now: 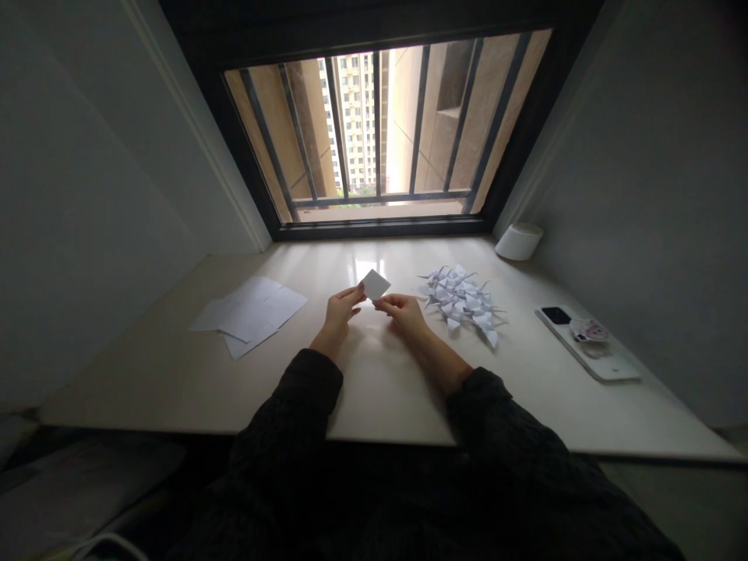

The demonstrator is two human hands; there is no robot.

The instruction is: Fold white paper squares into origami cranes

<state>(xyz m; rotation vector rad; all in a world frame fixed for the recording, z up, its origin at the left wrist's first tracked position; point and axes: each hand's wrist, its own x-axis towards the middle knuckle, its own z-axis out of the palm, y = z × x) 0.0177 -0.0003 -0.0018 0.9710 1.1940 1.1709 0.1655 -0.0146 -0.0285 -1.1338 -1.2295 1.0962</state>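
A small white folded paper is held just above the pale tabletop, near its middle. My left hand pinches its left edge with fingers pressed together. My right hand pinches its lower right edge. Both arms wear dark sleeves. To the right of my right hand lies a pile of several white folded paper cranes. Left of my left hand, a loose stack of flat white paper sheets rests on the table.
A white phone with a pink round sticker lies at the right. A white cylindrical object lies at the back right corner. A barred window stands behind the table, between grey walls.
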